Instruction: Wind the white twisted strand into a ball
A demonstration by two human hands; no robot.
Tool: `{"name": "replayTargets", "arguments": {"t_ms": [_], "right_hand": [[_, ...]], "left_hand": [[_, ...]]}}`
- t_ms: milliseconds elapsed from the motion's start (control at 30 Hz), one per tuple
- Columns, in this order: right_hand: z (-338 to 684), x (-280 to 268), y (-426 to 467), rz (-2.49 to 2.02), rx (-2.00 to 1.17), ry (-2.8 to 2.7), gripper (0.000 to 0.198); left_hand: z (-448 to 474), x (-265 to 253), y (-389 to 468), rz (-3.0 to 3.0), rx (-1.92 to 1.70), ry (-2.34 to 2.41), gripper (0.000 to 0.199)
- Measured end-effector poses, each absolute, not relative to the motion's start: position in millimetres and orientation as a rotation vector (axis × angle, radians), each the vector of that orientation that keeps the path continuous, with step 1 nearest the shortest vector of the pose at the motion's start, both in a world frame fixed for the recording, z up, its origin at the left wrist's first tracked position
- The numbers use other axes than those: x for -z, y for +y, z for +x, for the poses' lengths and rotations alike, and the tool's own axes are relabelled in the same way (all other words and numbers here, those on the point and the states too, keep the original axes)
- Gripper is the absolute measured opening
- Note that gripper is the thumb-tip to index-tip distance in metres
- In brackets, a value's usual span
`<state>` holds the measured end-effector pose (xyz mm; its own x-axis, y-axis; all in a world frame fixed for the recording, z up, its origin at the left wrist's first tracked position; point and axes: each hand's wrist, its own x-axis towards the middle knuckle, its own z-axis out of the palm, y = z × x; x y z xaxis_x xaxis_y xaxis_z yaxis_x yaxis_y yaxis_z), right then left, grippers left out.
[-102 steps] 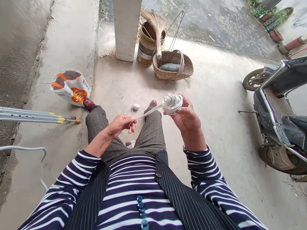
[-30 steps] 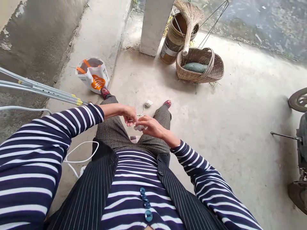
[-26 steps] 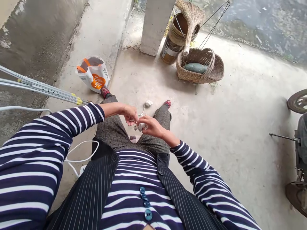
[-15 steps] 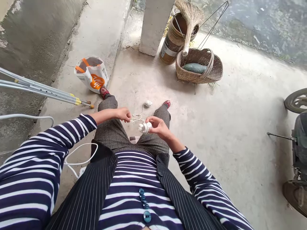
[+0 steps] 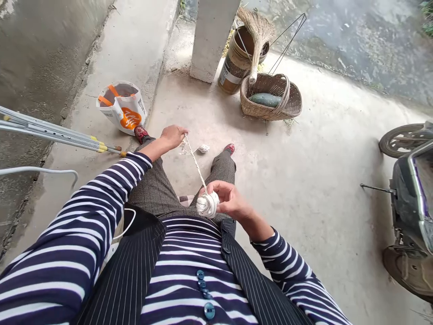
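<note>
- The wound ball of white cord (image 5: 206, 206) is sitting in the right hand (image 5: 233, 198), above the lap, and every clock direction below is being read from it.
- The right hand is grasping the ball from its 3 o'clock side, thumb and fingers curling around it.
- From the top of the ball a white strand (image 5: 196, 164) is running towards 11 o'clock — looking straight and twisted — up to the left hand (image 5: 173, 135).
- The left hand is pinching that strand at its fingertips, the palm facing away from view.
- Thin loose cord (image 5: 184, 148) is dangling just below the left fingertips.
- A smaller ball of cord (image 5: 203, 148) is lying on the floor at 12 o'clock, between the two red shoes.
- The grey trousers (image 5: 150, 189) are spreading to either side of the hands, the striped sleeves (image 5: 88, 221) reaching in from below.
- Between 10 and 11 o'clock a white bag (image 5: 118, 113) with orange handles is standing near the left shoe.
- At 10 o'clock metal crutches (image 5: 64, 134) are lying across the view.
- At 1 o'clock a wicker basket (image 5: 264, 112) is holding a green gourd (image 5: 266, 99).
- Just beyond, a broom (image 5: 260, 34) is resting across a bucket (image 5: 233, 67), beside a concrete pillar (image 5: 209, 40).
- Near 3 o'clock — well apart — a scooter (image 5: 409, 180) is standing, partly out of view.
</note>
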<state>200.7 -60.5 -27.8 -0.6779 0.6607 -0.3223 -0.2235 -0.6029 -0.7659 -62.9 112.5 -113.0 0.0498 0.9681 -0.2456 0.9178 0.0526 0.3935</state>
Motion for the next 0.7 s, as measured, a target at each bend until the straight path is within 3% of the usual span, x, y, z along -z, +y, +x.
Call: {"name": "replayTargets", "arguments": {"t_ms": [167, 333, 467, 600, 700], "right_hand": [[215, -15, -47, -0.705, -2.071, -1.087, 0.042], [237, -32, -36, -0.833, -1.866, -1.149, 0.045], [236, -21, -39, -0.829, -1.898, -1.183, 0.042], [227, -18, -44, -0.701, -1.997, -1.170, 0.038], [227, -28, -45, -0.621, -1.979, -1.173, 0.035]], "left_hand": [[-15, 105, 101, 2.062, -0.285, 1.572, 0.038], [-17, 120, 43, 2.159, -0.088, 1.074, 0.029], [-60, 127, 39, 2.034, -0.009, 1.263, 0.032], [-81, 110, 79, 1.817, -0.223, 1.725, 0.027], [-75, 91, 120, 1.735, -0.351, 1.821, 0.018]]}}
